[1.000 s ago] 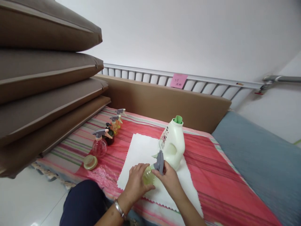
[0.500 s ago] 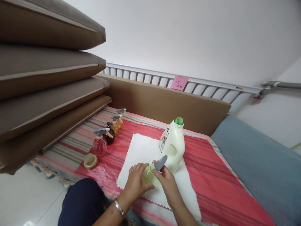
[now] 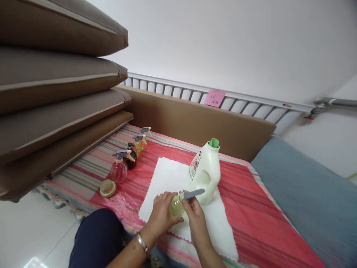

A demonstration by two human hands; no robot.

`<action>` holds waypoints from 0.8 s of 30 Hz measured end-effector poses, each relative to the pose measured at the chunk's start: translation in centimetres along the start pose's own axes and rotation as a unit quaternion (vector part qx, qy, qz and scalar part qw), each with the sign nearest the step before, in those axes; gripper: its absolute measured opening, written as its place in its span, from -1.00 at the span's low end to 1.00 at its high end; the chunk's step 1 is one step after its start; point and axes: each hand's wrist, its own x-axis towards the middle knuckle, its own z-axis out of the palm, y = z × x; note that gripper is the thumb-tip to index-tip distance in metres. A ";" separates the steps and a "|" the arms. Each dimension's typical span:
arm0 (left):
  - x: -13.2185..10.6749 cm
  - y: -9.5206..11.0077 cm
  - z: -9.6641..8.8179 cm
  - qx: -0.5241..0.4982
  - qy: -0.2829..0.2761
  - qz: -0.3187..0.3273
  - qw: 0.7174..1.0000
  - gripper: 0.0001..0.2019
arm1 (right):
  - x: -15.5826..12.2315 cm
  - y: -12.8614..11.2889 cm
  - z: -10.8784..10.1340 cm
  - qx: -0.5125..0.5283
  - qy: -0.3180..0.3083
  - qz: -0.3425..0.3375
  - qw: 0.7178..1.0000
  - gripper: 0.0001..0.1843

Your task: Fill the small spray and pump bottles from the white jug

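Observation:
A small spray bottle (image 3: 176, 207) with a clear yellowish body is held over the front of a white cloth (image 3: 170, 175). My left hand (image 3: 162, 210) wraps round its body from the left. With the fingers of my right hand (image 3: 194, 216) I grip the grey trigger spray head (image 3: 192, 194) at the bottle's neck; the head points to the right. Just behind my hands stands a large pale-green jug (image 3: 210, 167) with a green spout and a printed label. My right fingertips are partly hidden behind the spray head.
Several other spray bottles, among them a pink one (image 3: 119, 171) and a dark one (image 3: 131, 158), stand in a row at left. A green-gold cap (image 3: 107, 188) lies near them. Stacked brown cushions (image 3: 61, 100) rise at far left; a brown panel (image 3: 195, 117) runs along the back.
The spray head has turned, its grey nozzle swinging from pointing up-right to nearly straight right. My right hand has shifted slightly with it, while my left hand keeps its hold on the bottle.

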 end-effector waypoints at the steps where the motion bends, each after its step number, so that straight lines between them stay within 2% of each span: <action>1: 0.0 0.0 0.0 0.002 0.001 -0.002 1.000 -0.23 | 0.2 0.0 -0.1 -0.008 -0.011 0.001 1.000 -0.50; 4: 0.0 0.0 0.0 0.002 0.002 -0.003 1.000 -0.23 | 0.2 -0.3 -0.2 -0.031 -0.039 -0.005 0.999 -0.50; 7: -0.1 0.0 -0.1 -0.001 0.002 0.006 1.000 -0.25 | -0.3 -0.5 -0.1 -0.034 -0.026 -0.011 0.999 -0.47; 14: 0.1 0.0 -0.2 0.012 -0.002 -0.005 1.000 -0.25 | 0.3 -0.3 0.1 -0.055 -0.043 -0.017 0.997 -0.62; 21: -0.6 0.3 -0.2 0.019 -0.001 0.008 1.000 -0.05 | 0.1 -0.5 0.3 -0.052 -0.026 -0.023 0.998 -0.62; 24: -0.8 0.0 0.3 0.032 0.011 0.025 0.999 -0.08 | 0.0 -0.6 0.5 -0.032 -0.042 -0.016 0.998 -0.62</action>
